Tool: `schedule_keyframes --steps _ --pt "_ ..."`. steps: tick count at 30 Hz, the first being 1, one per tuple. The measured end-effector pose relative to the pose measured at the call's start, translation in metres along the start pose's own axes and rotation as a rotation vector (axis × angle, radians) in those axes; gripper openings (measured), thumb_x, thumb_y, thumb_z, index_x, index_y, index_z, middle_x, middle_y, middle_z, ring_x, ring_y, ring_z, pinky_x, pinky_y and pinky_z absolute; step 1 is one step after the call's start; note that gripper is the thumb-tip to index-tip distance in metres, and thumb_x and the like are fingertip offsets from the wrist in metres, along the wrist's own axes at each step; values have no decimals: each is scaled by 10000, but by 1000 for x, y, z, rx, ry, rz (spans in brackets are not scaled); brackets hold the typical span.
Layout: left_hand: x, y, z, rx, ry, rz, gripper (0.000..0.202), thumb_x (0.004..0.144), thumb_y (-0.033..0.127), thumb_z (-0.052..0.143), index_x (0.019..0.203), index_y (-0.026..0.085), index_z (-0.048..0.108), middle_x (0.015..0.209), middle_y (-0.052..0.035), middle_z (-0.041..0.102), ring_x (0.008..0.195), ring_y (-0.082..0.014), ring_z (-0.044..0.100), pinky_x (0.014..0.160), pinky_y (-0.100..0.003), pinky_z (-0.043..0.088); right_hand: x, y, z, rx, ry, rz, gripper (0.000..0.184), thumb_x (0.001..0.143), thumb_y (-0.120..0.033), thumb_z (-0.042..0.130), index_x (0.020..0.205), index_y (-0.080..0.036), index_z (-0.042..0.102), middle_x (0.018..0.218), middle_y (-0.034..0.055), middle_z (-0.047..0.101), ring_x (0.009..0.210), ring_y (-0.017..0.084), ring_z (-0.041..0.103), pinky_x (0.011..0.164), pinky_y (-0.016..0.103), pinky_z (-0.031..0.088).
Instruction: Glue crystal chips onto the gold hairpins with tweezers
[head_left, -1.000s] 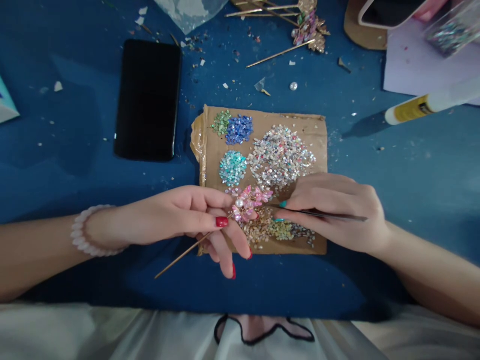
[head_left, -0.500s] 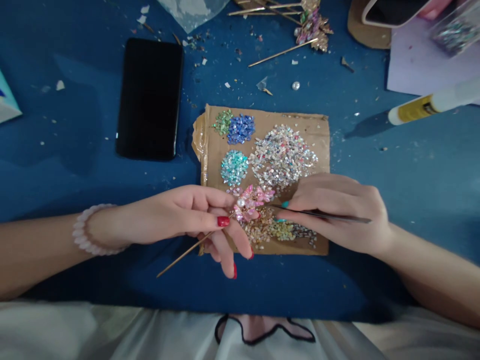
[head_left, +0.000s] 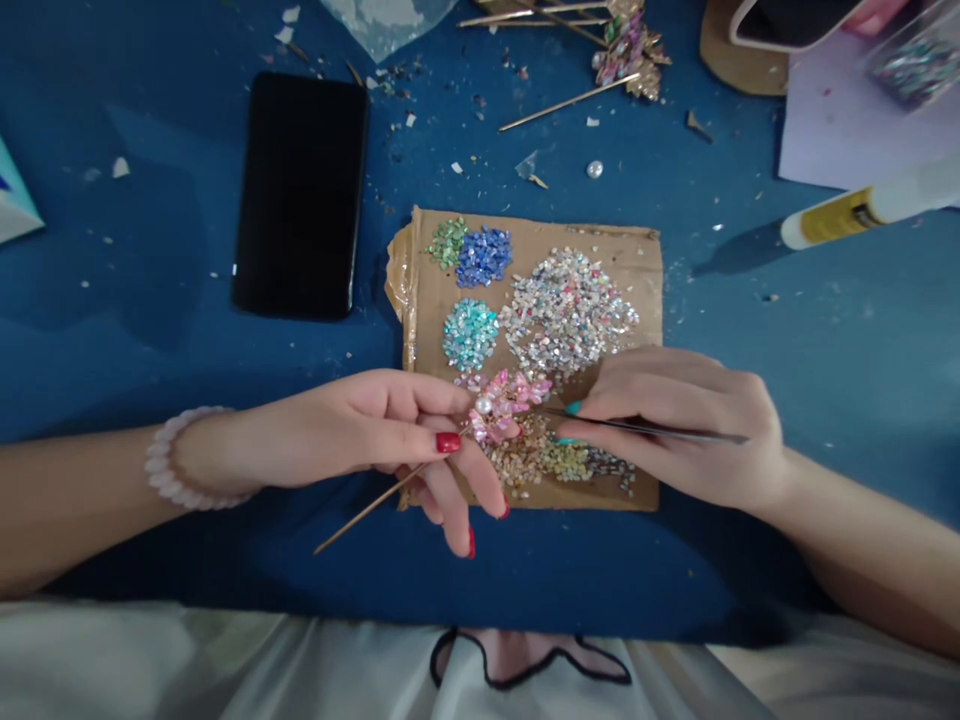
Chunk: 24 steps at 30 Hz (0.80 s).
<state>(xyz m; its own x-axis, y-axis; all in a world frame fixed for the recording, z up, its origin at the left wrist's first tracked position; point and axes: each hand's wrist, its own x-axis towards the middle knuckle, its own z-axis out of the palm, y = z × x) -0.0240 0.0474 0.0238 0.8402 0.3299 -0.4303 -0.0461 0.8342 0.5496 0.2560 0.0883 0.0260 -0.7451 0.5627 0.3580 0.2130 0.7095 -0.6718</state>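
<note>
Between the thumb and fingers of my left hand [head_left: 405,430] is a hairpin [head_left: 367,515], its thin gold stick slanting down to the left. Pink, glittery petals [head_left: 506,395] and a white pearl make up its flower head, held above a piece of cardboard [head_left: 431,390]. My right hand [head_left: 682,420] is closed on dark, slim tweezers [head_left: 660,430], whose tips reach the right side of the flower. Small chips lie on the cardboard in heaps: silver [head_left: 566,310], turquoise [head_left: 470,333], blue [head_left: 484,257], green [head_left: 448,243] and yellow [head_left: 566,461].
A black phone-like slab [head_left: 300,195] lies left of the cardboard. Several more hairpins [head_left: 570,103] rest at the top, near a loose pearl [head_left: 594,169]. At right are a glue tube [head_left: 836,217], a lilac sheet [head_left: 825,130] and a clear bag of chips [head_left: 919,65]. Scraps dot the blue table.
Almost nothing differs. The whole view has shifted very slightly, and both hands keep their hold, with the tweezers' tips still at the flower.
</note>
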Motion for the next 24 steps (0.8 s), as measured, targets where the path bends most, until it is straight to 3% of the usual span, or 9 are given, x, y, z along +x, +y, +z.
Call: schedule_keyframes --steps 24 --pt "-1 1 0 -10 0 1 214 1040 276 534 1118 117 655 1216 -167 758 902 -197 799 789 -244 587 1 -1 -1 -36 -16 -21 195 874 -148 769 826 -213 592 615 -59 574 569 99 580 573 236 493"
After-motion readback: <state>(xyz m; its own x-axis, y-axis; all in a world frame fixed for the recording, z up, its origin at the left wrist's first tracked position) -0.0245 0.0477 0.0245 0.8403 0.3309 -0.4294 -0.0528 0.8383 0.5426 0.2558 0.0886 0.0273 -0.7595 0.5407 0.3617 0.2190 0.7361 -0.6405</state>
